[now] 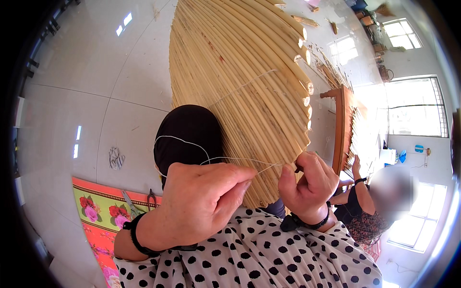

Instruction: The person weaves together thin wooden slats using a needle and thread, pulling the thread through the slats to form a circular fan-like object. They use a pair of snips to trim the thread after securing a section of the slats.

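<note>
Fingers (240, 185) of both hands pinch a white string (240, 159) stretched sideways across lengthwise cane rods (240, 72).

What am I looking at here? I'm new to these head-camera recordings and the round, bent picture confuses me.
The picture comes from a wide fisheye camera worn on a person's head, looking down at their own hands; that lens bends straight edges. There is no machine. The left hand pinches a thin white string that runs across to the right hand, whose grip is at the edge of a big mat of pale cane rods leaning over the person's knee. On the tiled floor lies a flowered mat with scissors on it. Another person sits at the right by a second frame.
</note>
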Demonstrator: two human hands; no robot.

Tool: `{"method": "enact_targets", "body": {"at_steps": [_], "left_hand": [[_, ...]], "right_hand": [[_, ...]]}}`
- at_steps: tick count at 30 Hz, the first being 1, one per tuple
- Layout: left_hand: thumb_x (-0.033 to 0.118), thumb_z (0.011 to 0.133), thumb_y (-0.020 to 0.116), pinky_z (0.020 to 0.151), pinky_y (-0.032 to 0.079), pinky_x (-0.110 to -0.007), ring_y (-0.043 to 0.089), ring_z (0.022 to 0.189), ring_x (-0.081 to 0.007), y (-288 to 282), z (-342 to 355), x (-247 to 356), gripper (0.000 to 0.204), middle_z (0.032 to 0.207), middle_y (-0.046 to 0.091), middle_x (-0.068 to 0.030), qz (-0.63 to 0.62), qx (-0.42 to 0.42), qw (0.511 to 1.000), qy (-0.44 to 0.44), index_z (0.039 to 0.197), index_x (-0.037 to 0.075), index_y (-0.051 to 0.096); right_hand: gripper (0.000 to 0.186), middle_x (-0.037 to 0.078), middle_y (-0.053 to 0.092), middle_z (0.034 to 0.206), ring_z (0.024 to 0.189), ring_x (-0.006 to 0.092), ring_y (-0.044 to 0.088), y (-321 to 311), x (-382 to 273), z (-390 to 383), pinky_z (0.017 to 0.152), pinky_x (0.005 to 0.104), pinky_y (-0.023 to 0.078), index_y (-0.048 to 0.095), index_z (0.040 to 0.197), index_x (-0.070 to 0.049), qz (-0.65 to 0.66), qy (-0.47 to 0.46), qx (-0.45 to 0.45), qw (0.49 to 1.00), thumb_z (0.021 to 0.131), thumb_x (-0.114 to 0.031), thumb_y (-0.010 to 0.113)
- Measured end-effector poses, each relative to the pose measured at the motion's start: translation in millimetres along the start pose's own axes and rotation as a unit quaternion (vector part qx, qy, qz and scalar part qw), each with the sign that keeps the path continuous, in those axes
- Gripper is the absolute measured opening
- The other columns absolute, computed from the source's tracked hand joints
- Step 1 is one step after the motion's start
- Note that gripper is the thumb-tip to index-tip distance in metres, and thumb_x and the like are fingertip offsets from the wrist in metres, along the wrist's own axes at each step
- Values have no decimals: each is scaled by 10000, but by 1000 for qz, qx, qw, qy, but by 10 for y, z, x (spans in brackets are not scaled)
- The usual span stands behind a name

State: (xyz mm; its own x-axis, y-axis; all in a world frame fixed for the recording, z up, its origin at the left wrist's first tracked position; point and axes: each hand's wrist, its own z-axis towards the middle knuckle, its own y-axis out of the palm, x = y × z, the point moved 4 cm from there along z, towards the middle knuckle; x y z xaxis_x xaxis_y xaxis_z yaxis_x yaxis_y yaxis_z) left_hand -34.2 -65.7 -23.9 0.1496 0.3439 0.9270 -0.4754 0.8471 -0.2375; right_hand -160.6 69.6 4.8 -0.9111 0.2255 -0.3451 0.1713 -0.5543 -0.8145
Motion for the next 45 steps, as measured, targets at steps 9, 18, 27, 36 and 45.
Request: {"method": "enact_targets", "body": {"at_steps": [9, 18, 27, 36, 45], "left_hand": [[-51, 788, 662, 483, 468, -256, 628, 527, -189, 15, -11, 63, 136, 682, 666, -100, 24, 17, 1000, -1, 919, -15, 683], [-44, 773, 678, 458, 429, -266, 597, 507, -195, -150, 1, 180, 170, 649, 634, -87, 80, -27, 996, -35, 933, 9, 688], [-30, 741, 712, 411, 349, -259, 494, 430, -156, -351, -42, 323, 199, 550, 545, -46, 234, -78, 968, -43, 927, 39, 722], [-50, 731, 725, 463, 418, -238, 578, 496, -157, -311, -66, 438, 196, 659, 665, -71, 262, -76, 960, -60, 916, 14, 719], [-56, 713, 717, 431, 372, -248, 523, 446, -143, -308, -83, 422, 201, 570, 591, -63, 274, -65, 958, -59, 906, 1, 716]], "right_hand": [[183, 42, 560, 591, 440, 151, 533, -13, -73, 2, 408, 259, 410, 649, 862, 6, -8, 15, -12, 1000, 728, -84, 736], [242, 63, 608, 665, 493, 177, 574, 98, -122, 7, 422, 269, 453, 641, 880, 36, 84, -29, 43, 995, 707, -95, 747], [477, 155, 613, 833, 608, 238, 614, 286, -52, -138, 488, 300, 508, 613, 1015, 113, 276, -70, 79, 955, 731, -221, 801], [528, 124, 625, 812, 572, 193, 593, 479, 12, -273, 463, 276, 481, 653, 1061, 91, 368, -36, 146, 918, 742, -308, 788], [521, 134, 596, 883, 685, 251, 611, 435, 55, -277, 574, 312, 524, 621, 1111, 87, 439, 4, 116, 891, 727, -216, 799]]}}
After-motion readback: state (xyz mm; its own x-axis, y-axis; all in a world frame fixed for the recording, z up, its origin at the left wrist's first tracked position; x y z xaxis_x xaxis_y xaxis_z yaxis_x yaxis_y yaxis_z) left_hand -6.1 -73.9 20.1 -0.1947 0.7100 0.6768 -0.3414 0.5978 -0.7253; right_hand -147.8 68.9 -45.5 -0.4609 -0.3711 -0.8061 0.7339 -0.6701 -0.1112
